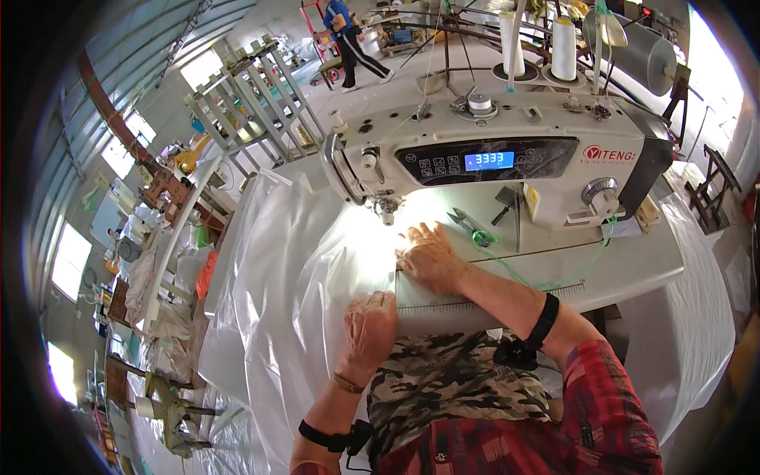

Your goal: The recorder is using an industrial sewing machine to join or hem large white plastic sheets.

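A white, shiny plastic-like sheet [285,277] drapes over the left part of the sewing table, its right edge running under the lamp-lit needle area. My left hand [370,326] is closed on that edge at the table's front, fingers curled. Farther in, my right hand [427,255] lies palm down beside the needle area, fingers stretched out by the sheet's edge. Glare washes out the needle tip and part of the sheet. The white sewing machine [507,127] stands over the work. Right of my right hand lie thread snips [473,228] with green thread around them.
A measuring scale [507,297] runs along the table's front edge. Behind the machine head stand white thread cones [564,51]. More translucent sheeting [693,301] hangs at the right. A grey metal rack [253,99] stands beyond the table, and a person [348,39] walks farther off.
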A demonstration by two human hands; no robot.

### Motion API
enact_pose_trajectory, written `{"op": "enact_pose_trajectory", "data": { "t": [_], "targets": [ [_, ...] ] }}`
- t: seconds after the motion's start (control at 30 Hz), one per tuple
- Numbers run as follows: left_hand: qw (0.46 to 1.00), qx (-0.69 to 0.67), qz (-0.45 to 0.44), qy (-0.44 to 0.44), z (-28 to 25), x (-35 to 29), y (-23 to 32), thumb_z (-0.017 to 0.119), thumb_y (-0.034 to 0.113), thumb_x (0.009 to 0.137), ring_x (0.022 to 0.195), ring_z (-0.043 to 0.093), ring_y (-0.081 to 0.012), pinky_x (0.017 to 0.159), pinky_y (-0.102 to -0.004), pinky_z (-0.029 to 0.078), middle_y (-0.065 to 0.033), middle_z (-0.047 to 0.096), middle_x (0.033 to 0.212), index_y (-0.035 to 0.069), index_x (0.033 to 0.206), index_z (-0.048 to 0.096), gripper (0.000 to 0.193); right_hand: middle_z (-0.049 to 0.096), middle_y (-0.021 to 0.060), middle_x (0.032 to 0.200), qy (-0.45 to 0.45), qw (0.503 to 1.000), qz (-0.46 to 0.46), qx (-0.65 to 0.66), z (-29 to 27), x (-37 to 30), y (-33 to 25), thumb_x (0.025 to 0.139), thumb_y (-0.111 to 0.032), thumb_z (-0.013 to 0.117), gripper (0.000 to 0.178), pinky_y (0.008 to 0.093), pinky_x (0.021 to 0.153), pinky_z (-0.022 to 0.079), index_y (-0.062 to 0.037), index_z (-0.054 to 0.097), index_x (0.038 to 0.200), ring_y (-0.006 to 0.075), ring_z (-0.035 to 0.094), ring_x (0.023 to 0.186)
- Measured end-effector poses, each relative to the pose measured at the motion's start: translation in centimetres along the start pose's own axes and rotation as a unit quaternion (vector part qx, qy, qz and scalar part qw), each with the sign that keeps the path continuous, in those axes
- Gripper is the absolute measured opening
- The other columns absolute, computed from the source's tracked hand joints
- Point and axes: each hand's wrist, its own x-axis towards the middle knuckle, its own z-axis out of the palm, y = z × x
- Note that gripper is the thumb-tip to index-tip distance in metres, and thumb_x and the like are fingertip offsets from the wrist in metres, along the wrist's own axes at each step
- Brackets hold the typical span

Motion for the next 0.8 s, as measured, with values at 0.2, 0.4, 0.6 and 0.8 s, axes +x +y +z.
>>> {"op": "enact_pose_trajectory", "data": {
  "t": [0.2, 0.4, 0.6, 0.8],
  "targets": [
    [0.998, 0.031, 0.056, 0.007, 0.8, -1.1, -1.6, 0.056, 0.008, 0.083, 0.073, 0.063, -0.0318, 0.066, -0.0421, 0.050, -0.0131, 0.062, 0.082, 0.002, 0.104, 0.063, 0.022, 0.048, 0.0263, 0.136, -0.031, 0.999, 0.005, 0.029, -0.2, -0.3, -0.8, 0.095, -0.025, 0.045, 0.034, 0.0597, 0.110, 0.025, -0.0067, 0.065, 0.116, 0.0431, 0.039, 0.133],
    [0.996, -0.029, 0.083, -0.028, 0.6, 0.4, -2.6, 0.056, 0.004, 0.081, 0.072, 0.063, -0.0305, 0.066, -0.0398, 0.051, -0.0116, 0.061, 0.080, 0.002, 0.103, 0.063, 0.023, 0.056, 0.0205, 0.122, -0.046, 0.999, -0.008, -0.008, -1.3, -0.4, -1.6, 0.095, -0.025, 0.046, 0.031, 0.0563, 0.104, 0.031, -0.0052, 0.065, 0.110, 0.0351, 0.049, 0.120],
    [0.995, -0.034, 0.082, -0.034, 0.9, 1.0, -3.3, 0.056, 0.005, 0.082, 0.074, 0.063, -0.0316, 0.068, -0.0409, 0.051, -0.0124, 0.061, 0.080, 0.002, 0.099, 0.062, 0.018, 0.052, 0.0206, 0.126, -0.041, 0.999, -0.009, -0.005, -1.9, -0.4, -2.2, 0.097, -0.030, 0.047, 0.037, 0.0593, 0.105, 0.029, -0.0066, 0.056, 0.124, 0.0362, 0.045, 0.124],
    [0.997, -0.009, 0.047, -0.061, 1.8, 1.4, -4.0, 0.051, 0.007, 0.087, 0.080, 0.064, -0.0328, 0.073, -0.0425, 0.051, -0.0149, 0.064, 0.087, 0.002, 0.101, 0.063, 0.019, 0.052, 0.0205, 0.128, -0.059, 0.998, 0.003, 0.022, -2.2, -0.4, -2.6, 0.097, -0.033, 0.050, 0.041, 0.0586, 0.108, 0.025, -0.0080, 0.055, 0.129, 0.0371, 0.044, 0.126]
  ]
}}
